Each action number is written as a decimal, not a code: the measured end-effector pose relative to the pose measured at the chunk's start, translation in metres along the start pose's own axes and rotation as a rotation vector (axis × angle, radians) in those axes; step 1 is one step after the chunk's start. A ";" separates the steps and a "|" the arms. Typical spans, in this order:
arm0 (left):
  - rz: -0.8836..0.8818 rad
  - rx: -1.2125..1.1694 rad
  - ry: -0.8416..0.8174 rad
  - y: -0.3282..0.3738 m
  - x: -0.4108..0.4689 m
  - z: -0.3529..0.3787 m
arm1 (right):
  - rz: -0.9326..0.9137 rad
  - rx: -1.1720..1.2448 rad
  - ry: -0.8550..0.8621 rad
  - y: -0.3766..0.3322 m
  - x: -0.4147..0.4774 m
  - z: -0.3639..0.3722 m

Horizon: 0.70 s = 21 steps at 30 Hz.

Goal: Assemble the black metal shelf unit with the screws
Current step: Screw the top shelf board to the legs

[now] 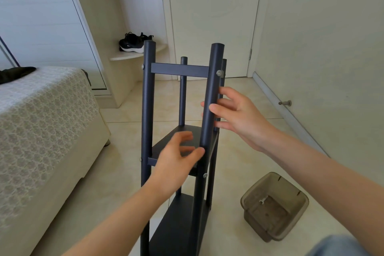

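Black metal tubing makes up the shelf unit (179, 70), which stands upright on the tiled floor (124, 151), out in the open middle between the foot of the bed (41, 120) and a smoky plastic bin (255, 193), well off the floor's edge along the right-hand wall. Four round posts rise past a top crossbar, with a middle shelf (193, 129) and a lower shelf (178, 224) fixed between them, and silver screws (219, 72) show at the joints. The right hand (239, 114) grasps the near right post (214, 81) about midway between crossbar and middle shelf, thumb across the front and fingertips showing round the far side. The left hand (176, 160) is released and blurred, fingers spread, its thumb tip at or just touching the same post lower down; I cannot tell whether it presses. I judge the frame stiff and moderately light for its height, but tall and narrow, so it will tip easily if pushed near the top. The smooth painted tubes look slippery, so a full wrap of the fingers suits better than a pinch. Best holds are the posts close to a screwed joint, where the frame flexes least; thin shelf edges are poorer to grip. A small pale item lies in the bin, too small to identify.
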<state>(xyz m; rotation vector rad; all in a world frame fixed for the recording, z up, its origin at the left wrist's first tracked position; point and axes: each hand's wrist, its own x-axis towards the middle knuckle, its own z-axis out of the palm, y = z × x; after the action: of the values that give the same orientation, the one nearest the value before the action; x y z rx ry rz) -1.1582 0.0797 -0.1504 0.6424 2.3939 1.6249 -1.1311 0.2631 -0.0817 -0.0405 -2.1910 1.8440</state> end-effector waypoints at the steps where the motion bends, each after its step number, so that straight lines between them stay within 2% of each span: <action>1: -0.003 0.010 -0.046 -0.001 0.001 0.003 | -0.003 0.004 -0.002 0.000 0.000 0.000; 8: 0.019 0.028 -0.050 0.000 0.007 0.017 | -0.055 0.017 0.030 0.003 0.000 0.006; 13: 0.030 -0.055 -0.113 0.005 0.010 0.012 | -0.088 -0.006 0.093 0.002 -0.002 0.007; 18: 0.008 -0.147 -0.205 0.011 0.012 -0.006 | -0.137 -0.056 0.097 -0.009 0.002 0.016; 21: -0.007 -0.187 -0.192 0.014 0.012 -0.014 | -0.116 -0.058 0.057 -0.015 0.007 0.022</action>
<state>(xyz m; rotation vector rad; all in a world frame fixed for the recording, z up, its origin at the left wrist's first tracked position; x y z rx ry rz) -1.1710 0.0778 -0.1314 0.7183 2.0792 1.6761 -1.1408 0.2409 -0.0685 0.0216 -2.1599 1.6967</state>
